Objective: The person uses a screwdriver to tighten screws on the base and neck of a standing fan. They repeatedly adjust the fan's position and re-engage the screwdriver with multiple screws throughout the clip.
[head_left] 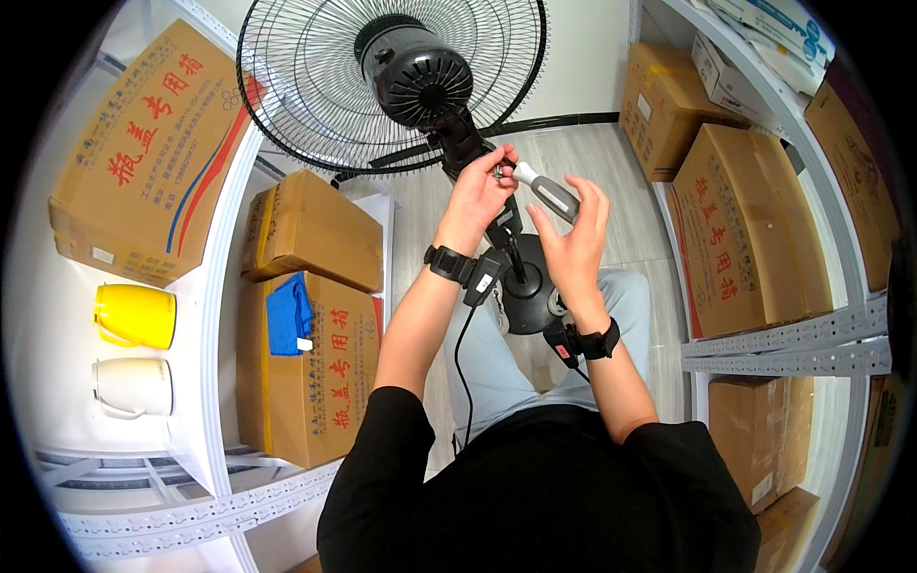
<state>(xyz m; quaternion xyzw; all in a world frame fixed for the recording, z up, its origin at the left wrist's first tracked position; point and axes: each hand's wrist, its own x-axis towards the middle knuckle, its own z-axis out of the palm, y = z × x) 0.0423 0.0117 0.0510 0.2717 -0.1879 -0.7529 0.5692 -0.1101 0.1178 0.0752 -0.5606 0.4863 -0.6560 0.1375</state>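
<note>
A screwdriver (pixel 554 198) with a grey and white handle lies slantwise by the neck of a black standing fan (pixel 420 81). Close against that neck, my left hand (pixel 475 198) has its fingers closed round the screwdriver's front end, where a small bit of metal shows. The tip itself is hidden behind those fingers. My right hand (pixel 576 250) is open at the handle's rear end, thumb and fingers spread to either side of it. Whether it touches the handle I cannot tell. Below, the fan's round black base (pixel 530 306) stands on the floor between my legs.
Shelves with cardboard boxes (pixel 143 143) rise on the left, and more boxes (pixel 750 229) fill the right shelves. A yellow mug (pixel 136 316) and a white mug (pixel 134 387) stand on the left shelf. A blue cloth (pixel 289 315) drapes over a box. A black cable (pixel 458 358) hangs from my left wrist device.
</note>
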